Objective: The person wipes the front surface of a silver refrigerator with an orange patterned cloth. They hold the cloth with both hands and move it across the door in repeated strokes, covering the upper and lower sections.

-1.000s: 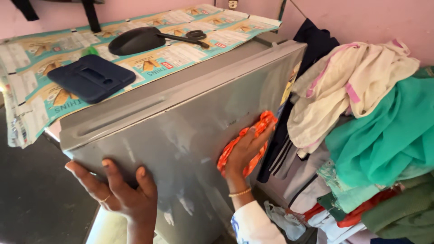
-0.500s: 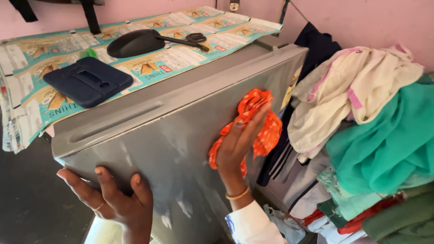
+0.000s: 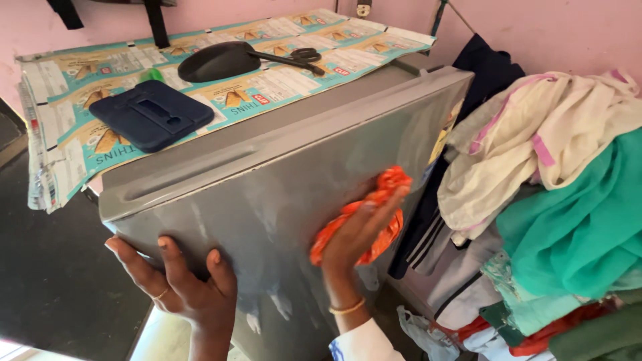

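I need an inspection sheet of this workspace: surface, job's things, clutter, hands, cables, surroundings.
Surface: grey fridge door, smeared; printed sheet covers the fridge top.
Job's things: orange cloth pressed flat on the door.
Clutter: dark blue tray, black pan and scissors on the sheet.
Hands: left hand grips the door's edge; right hand presses the cloth.
Cables: nothing seen.
Surroundings: pink wall; pile of clothes on the right.
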